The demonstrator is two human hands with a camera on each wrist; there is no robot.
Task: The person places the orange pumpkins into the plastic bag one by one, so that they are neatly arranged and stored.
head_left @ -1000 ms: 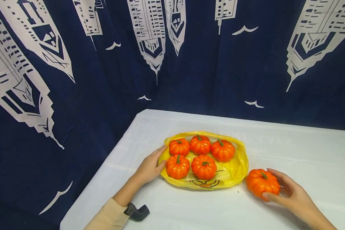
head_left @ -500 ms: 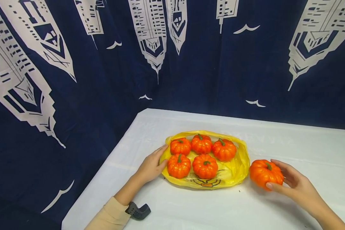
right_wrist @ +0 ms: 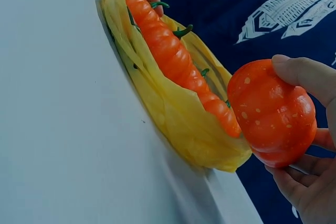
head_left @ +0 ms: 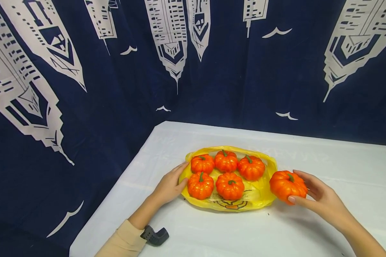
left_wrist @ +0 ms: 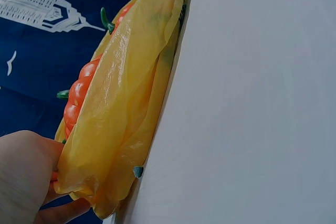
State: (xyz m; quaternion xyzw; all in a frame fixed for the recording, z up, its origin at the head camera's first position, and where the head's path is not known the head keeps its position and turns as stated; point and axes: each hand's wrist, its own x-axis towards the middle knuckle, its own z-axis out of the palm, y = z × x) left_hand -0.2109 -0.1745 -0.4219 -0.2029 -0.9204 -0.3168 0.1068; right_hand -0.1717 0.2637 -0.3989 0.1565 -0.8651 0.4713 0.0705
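Observation:
A yellow plastic bag (head_left: 260,194) lies open on the table with several orange toy pumpkins (head_left: 231,186) in it, their green stems showing. At its left end my left hand (head_left: 168,184) holds the rim, the thumb beside the front left pumpkin. The left wrist view shows the bag's film (left_wrist: 121,108) between the thumb side and a lower finger of this hand. Just off the bag's right end, my right hand (head_left: 321,200) grips another toy pumpkin (head_left: 287,186) between thumb and fingers. In the right wrist view this pumpkin (right_wrist: 273,111) overlaps the bag's near end.
A white cover (head_left: 212,232) lies over the table. Behind and to the left hangs a dark blue curtain (head_left: 218,89) with white printed buildings. A black wrist mount (head_left: 155,236) sits at my left wrist, past a beige sleeve (head_left: 125,237).
My right hand has lifted the pumpkin off the table and carried it up and slightly left, to the bag's right rim. The left hand stays at the bag's left end.

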